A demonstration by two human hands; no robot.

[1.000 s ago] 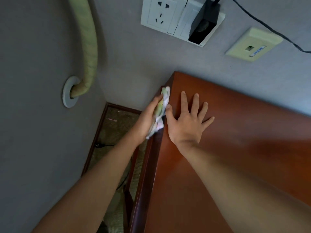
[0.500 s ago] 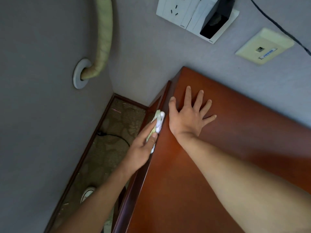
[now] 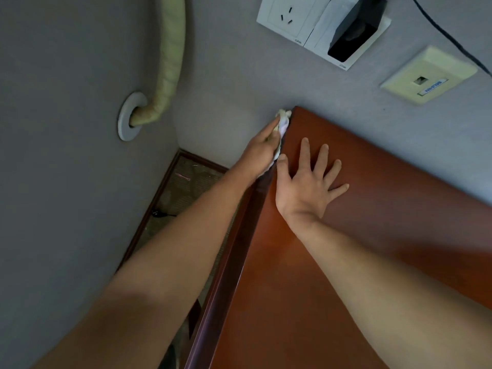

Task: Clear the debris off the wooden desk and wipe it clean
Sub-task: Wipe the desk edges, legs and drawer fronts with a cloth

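On the left wall, a pale green wrapped pipe point(image 3: 170, 62) curves into a round white wall collar point(image 3: 132, 116). Below lies a strip of patterned carpet point(image 3: 186, 187).

The left hand point(image 3: 262, 153) reaches along the outer left edge of the reddish-brown polished wooden desk point(image 3: 359, 249), fingers pressing a crumpled pale cloth point(image 3: 282, 123) against that edge at the far left corner. How tightly the cloth is held cannot be told. Just right of it, the right hand point(image 3: 306, 187) lies flat on the desktop, fingers spread wide and holding nothing, thumb at the left edge.

Above, on the wall, are a white double socket point(image 3: 319, 25) with a black plug adapter point(image 3: 351, 30) and a cream data port plate point(image 3: 428, 75).

Likely risks: the cloth is at the corner where desk meets wall, so a further push could jam it or drop it into the gap. Room is tight toward the wall; open desktop stretches right and toward the viewer. No debris is visible on the desktop shown.
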